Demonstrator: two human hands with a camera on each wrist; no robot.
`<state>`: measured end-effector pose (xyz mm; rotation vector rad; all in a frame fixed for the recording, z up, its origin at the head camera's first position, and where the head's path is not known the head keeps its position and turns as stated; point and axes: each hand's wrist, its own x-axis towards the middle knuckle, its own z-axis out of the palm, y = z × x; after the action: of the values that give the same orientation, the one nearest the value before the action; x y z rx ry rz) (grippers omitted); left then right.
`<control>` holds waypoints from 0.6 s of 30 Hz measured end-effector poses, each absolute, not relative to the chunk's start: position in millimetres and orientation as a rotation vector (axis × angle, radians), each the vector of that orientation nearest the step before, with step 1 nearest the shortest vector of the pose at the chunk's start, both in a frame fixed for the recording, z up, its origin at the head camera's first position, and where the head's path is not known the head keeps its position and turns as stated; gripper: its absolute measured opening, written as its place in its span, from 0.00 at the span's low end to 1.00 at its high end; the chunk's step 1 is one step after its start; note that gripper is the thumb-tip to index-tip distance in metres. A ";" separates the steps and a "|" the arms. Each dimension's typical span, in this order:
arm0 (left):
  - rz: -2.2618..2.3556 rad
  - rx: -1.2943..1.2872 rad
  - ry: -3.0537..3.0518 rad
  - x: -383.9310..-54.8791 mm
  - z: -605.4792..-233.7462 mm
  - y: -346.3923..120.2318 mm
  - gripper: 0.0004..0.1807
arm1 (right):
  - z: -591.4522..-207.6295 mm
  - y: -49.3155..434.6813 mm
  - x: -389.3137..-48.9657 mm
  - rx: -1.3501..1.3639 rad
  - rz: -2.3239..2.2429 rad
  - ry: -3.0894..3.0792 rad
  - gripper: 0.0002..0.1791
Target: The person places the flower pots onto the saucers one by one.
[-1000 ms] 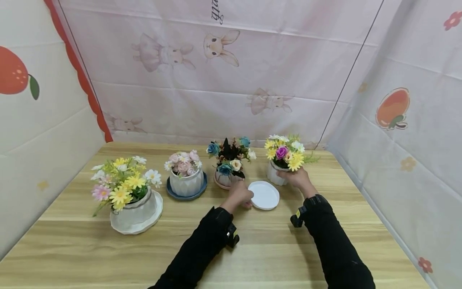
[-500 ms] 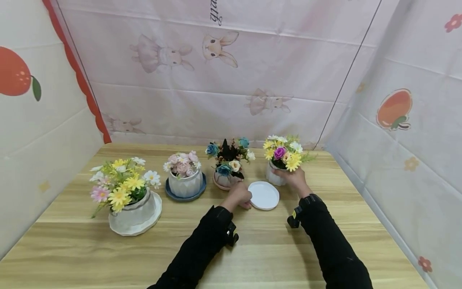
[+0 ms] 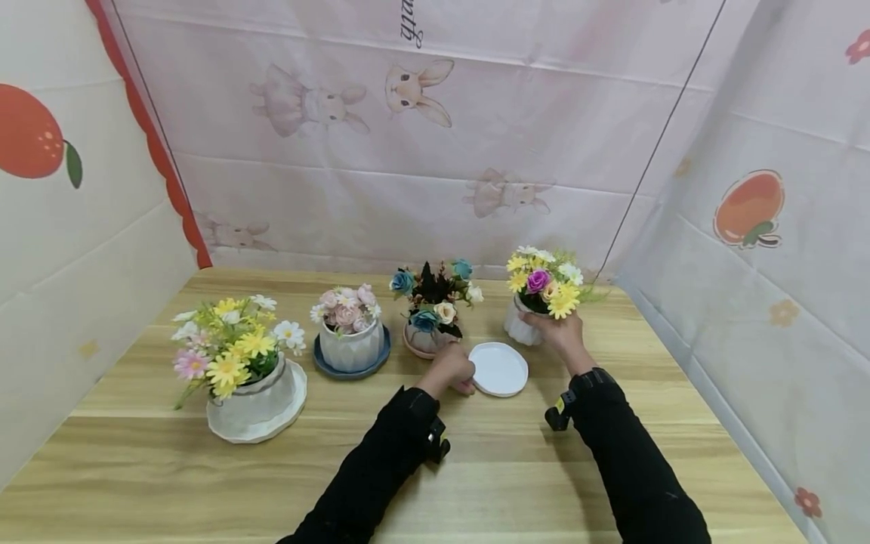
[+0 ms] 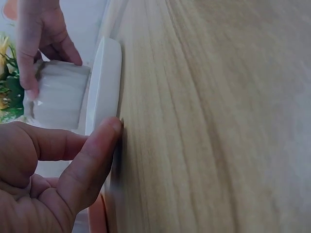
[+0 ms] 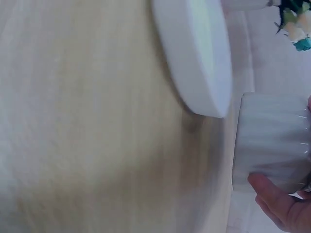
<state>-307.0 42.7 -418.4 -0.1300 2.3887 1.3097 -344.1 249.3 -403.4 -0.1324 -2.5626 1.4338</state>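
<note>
A white round saucer [image 3: 500, 369] lies on the wooden table [image 3: 476, 483]. My left hand [image 3: 454, 369] rests at its left rim, fingers curled, one fingertip [image 4: 108, 130] against the saucer [image 4: 104, 82] edge. My right hand [image 3: 561, 333] grips a white ribbed pot [image 3: 519, 326] of yellow, purple and white flowers [image 3: 545, 279] just behind the saucer. The pot leans a little to the left. In the left wrist view the right hand [image 4: 41, 41] wraps the pot [image 4: 59, 99]. The right wrist view shows the saucer [image 5: 194, 53], the pot [image 5: 270, 141] and my fingers [image 5: 282, 206].
Three other flower pots stand in a row to the left: a dark bouquet on a pink saucer [image 3: 431, 311], pink roses on a blue saucer [image 3: 350, 336], and daisies in a large white pot [image 3: 245, 378]. Fabric walls [image 3: 748, 227] close in the table on three sides.
My right hand has raised the flower pot slightly and tipped it. The left hand and the saucer have stayed in place.
</note>
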 end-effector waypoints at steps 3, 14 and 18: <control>1.291 -0.127 2.396 -307.1 -418.2 43.8 0.09 | -399.9 251.1 -343.6 -0.135 1.403 -2.579 0.47; 1.323 -0.091 2.398 -307.6 -421.5 42.4 0.08 | -400.8 248.9 -328.2 -0.021 1.511 -2.578 0.49; 1.354 -0.080 2.381 -306.9 -422.5 40.6 0.08 | -401.4 244.7 -319.0 0.112 1.576 -2.549 0.48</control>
<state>-306.9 40.6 -422.5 -0.0798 2.3810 1.3541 -319.0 244.7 -401.4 0.1118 -2.5492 1.5761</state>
